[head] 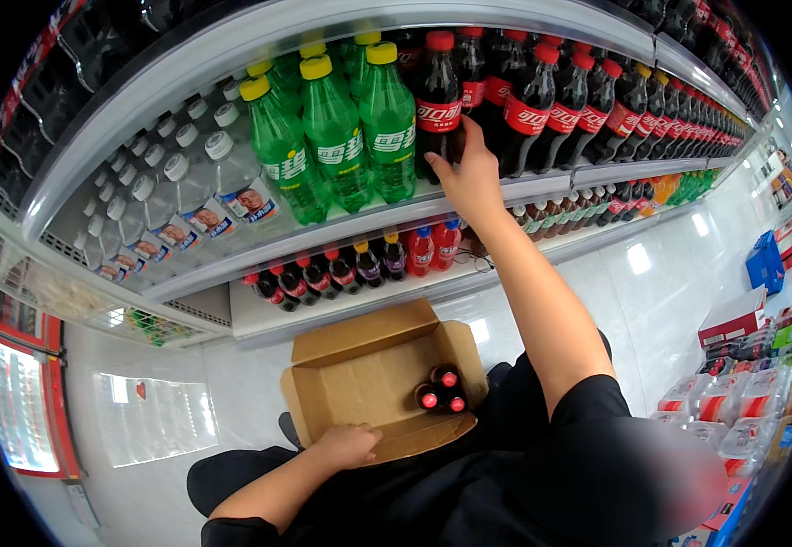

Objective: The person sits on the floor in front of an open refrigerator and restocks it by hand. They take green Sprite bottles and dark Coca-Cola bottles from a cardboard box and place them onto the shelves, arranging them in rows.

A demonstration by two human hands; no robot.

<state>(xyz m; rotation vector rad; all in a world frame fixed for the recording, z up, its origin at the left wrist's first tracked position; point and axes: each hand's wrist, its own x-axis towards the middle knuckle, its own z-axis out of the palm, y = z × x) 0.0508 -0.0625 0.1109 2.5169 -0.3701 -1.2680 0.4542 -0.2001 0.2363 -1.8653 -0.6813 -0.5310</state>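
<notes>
With thumb and fingers around its lower part, my right hand (472,179) grips a red-capped Coca-Cola bottle (438,82) on the upper shelf. This bottle stands upright at the shelf front, beside green Sprite bottles (387,109) with yellow caps. More cola bottles (531,113) line the shelf to its right. Below, an open cardboard box (358,386) has its flaps spread, near my legs. My left hand (348,446) holds the box's near edge, its fingertips curled over the rim. Inside the box, three red-capped dark bottles (448,391) stand together in the right corner.
Clear bottles with white caps (177,174) fill the shelf's left end. Smaller soda bottles (327,273) line the bottom shelf (259,321). The shelf's front rail (369,229) runs below my right forearm. Wrapped drink packs (724,410) are stacked right; a glass-door cooler (16,403) stands left.
</notes>
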